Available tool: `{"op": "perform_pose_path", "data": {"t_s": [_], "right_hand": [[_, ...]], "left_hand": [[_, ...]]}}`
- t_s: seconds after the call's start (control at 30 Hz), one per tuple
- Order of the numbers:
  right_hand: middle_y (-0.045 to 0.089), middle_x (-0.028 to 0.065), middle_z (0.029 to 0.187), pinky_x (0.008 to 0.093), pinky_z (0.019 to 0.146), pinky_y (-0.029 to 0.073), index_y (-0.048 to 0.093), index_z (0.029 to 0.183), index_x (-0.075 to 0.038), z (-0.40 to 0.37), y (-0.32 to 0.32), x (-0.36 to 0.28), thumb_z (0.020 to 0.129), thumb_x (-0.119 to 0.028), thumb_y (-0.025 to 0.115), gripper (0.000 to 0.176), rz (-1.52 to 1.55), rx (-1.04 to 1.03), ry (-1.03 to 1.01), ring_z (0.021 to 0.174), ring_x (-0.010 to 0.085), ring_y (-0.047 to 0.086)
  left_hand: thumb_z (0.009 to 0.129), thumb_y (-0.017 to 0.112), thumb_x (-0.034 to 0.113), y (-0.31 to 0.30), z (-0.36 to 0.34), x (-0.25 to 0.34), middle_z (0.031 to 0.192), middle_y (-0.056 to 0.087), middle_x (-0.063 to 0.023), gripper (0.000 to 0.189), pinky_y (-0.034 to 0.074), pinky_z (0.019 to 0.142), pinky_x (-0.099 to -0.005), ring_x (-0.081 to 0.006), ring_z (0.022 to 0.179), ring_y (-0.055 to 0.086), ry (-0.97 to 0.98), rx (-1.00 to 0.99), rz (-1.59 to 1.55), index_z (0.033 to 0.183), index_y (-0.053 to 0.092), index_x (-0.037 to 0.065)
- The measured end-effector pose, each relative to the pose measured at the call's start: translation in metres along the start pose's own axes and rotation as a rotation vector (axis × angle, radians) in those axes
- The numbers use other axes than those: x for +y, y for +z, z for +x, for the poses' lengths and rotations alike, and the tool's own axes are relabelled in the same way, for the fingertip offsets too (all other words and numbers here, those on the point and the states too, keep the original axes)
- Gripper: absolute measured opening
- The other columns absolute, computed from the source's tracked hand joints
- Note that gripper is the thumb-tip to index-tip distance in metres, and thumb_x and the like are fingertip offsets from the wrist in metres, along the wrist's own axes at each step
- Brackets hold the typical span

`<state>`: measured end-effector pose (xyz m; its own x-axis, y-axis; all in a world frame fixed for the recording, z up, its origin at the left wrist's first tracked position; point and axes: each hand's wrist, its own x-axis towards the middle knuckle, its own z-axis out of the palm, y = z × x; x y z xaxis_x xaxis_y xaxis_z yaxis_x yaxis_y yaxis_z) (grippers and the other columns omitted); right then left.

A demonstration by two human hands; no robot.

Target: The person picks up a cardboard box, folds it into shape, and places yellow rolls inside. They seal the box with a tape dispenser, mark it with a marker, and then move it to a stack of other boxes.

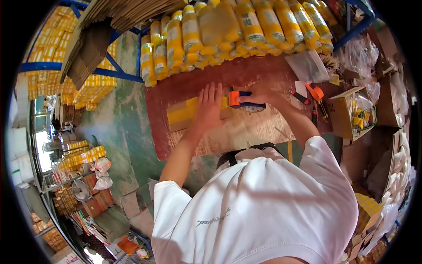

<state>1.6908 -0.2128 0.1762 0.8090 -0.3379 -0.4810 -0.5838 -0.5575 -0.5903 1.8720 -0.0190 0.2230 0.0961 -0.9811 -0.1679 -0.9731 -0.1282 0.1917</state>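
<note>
A cardboard box (177,125) lies on the red worktable (176,147), with a strip of yellow tape (181,110) along its top. My left hand (210,105) rests flat on the box, its fingers stretched out and pointing away from me. At the box's right end is an orange and dark blue tape dispenser (237,98), gripped by my right hand (260,93). Its tape roll shows below my fingers, and the yellow tape runs from the dispenser's head under my left hand.
Stacked yellow-wrapped rolls (250,24) line the table's back edge. A box cutter (300,97) and an orange tool (314,91) lie to the right, beside an open carton (345,114) of supplies. A clear plastic bag (307,66) sits at the back right. Flattened cardboard (88,55) hangs at upper left.
</note>
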Motion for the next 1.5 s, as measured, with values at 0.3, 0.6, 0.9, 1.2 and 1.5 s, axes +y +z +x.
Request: {"op": "perform_pose_path", "data": {"t_s": [0.3, 0.6, 0.9, 1.2, 1.5], "right_hand": [[0.072, 0.0226, 0.095, 0.0428, 0.077, 0.053, 0.070, 0.112, -0.004, -0.034, -0.008, -0.024, 0.078, -0.077, 0.068, 0.080, 0.256, 0.042, -0.130, 0.088, 0.0354, 0.070], [0.073, 0.0226, 0.098, 0.0456, 0.078, 0.054, 0.077, 0.102, -0.004, -0.043, -0.015, -0.165, 0.076, -0.075, 0.069, 0.076, 0.010, 0.054, -0.210, 0.091, 0.0384, 0.071], [0.074, 0.0224, 0.098, 0.0485, 0.081, 0.054, 0.076, 0.105, -0.002, 0.049, 0.110, -0.259, 0.072, -0.071, 0.072, 0.076, -0.118, 0.085, -0.161, 0.095, 0.0395, 0.071], [0.075, 0.0229, 0.095, 0.0485, 0.078, 0.056, 0.077, 0.101, 0.000, 0.083, 0.139, -0.258, 0.071, -0.075, 0.072, 0.080, -0.321, -0.024, -0.052, 0.088, 0.0390, 0.073], [0.073, 0.0251, 0.091, 0.0498, 0.076, 0.056, 0.077, 0.096, -0.001, 0.013, 0.078, -0.157, 0.069, -0.076, 0.072, 0.080, -0.506, 0.029, 0.089, 0.088, 0.0410, 0.072]], "left_hand": [[0.062, 0.091, 0.038, -0.009, -0.030, -0.008, 0.152, 0.039, -0.0240, 0.129, 0.031, 0.118, -0.0531, -0.0442, 0.139, 0.039, 0.044, 0.039, -0.078, 0.163, 0.017, 0.007], [0.062, 0.090, 0.024, -0.017, -0.107, -0.069, 0.161, 0.025, -0.0290, 0.135, 0.031, 0.121, -0.0496, -0.0488, 0.147, 0.030, 0.005, 0.032, -0.542, 0.162, 0.004, 0.001], [0.072, 0.083, 0.008, 0.080, -0.190, -0.163, 0.158, 0.036, -0.0261, 0.131, 0.035, 0.119, -0.0455, -0.0413, 0.147, 0.038, -0.272, 0.083, -0.946, 0.163, -0.011, 0.005], [0.059, 0.090, 0.048, 0.093, -0.208, -0.152, 0.167, 0.025, -0.0218, 0.130, 0.026, 0.124, -0.0487, -0.0349, 0.155, 0.024, -0.365, 0.338, -0.209, 0.159, 0.024, -0.003], [0.066, 0.088, 0.047, 0.093, -0.207, -0.148, 0.167, 0.021, -0.0235, 0.128, 0.023, 0.124, -0.0491, -0.0378, 0.156, 0.021, -0.369, 0.331, -0.171, 0.160, 0.018, -0.004]]}}
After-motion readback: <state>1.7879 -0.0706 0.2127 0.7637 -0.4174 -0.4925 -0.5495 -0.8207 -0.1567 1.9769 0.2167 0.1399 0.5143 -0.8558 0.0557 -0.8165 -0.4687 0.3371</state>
